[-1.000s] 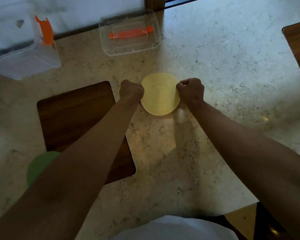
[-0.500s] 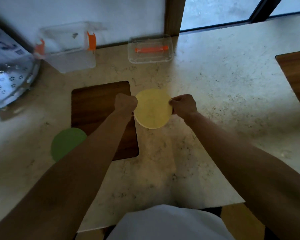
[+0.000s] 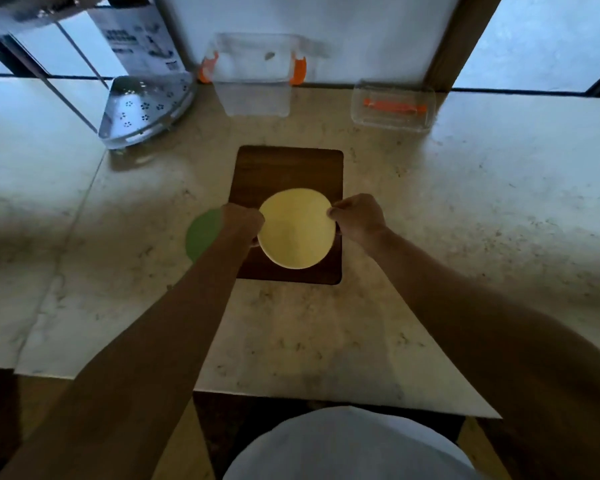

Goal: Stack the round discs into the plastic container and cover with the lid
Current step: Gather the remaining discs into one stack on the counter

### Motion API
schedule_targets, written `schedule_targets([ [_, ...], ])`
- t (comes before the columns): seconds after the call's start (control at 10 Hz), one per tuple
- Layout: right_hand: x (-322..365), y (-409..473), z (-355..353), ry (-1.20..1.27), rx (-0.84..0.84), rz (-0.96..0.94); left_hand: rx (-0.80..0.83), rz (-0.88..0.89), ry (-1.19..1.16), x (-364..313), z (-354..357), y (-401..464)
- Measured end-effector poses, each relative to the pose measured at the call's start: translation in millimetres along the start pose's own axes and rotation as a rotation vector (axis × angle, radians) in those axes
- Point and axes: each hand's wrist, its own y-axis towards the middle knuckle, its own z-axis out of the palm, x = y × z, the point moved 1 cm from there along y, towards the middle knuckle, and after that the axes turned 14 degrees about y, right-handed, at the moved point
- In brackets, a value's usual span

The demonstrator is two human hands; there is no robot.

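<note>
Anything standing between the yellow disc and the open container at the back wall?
Nothing visible. Both hands, left hand and right hand, hold the yellow disc over the wooden board; beyond it only bare counter before the container.

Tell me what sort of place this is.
Most likely a home kitchen counter by a window: a marble-look countertop, a wooden cutting board, a perforated metal corner rack, and a clear plastic container with orange clips against the wall.

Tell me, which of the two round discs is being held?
The yellow disc, gripped at its edges by the left hand and right hand; the green disc lies untouched on the counter.
</note>
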Motion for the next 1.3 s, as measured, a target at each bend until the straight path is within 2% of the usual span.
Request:
schedule_targets([
  [0.1, 6, -11, 33, -0.061, 0.002, -0.016, 0.046, -0.01, -0.077, 19, -22, 5],
  [0.4, 11, -26, 137, -0.118, -0.008, -0.066, 0.0, -0.041, -0.088, 80, -99, 59],
  [0.6, 7, -18, 172, -0.132, 0.001, -0.041, 0.01, -0.015, -0.082, 95, -113, 85],
  [0.9, 8, 0, 194, -0.186, 0.014, -0.039, 0.004, -0.004, -0.036, 99, -121, 109],
  [1.3, -9, 16, 212, -0.22, 0.036, 0.097, 0.002, 0.005, 0.05, 116, -115, 136],
])
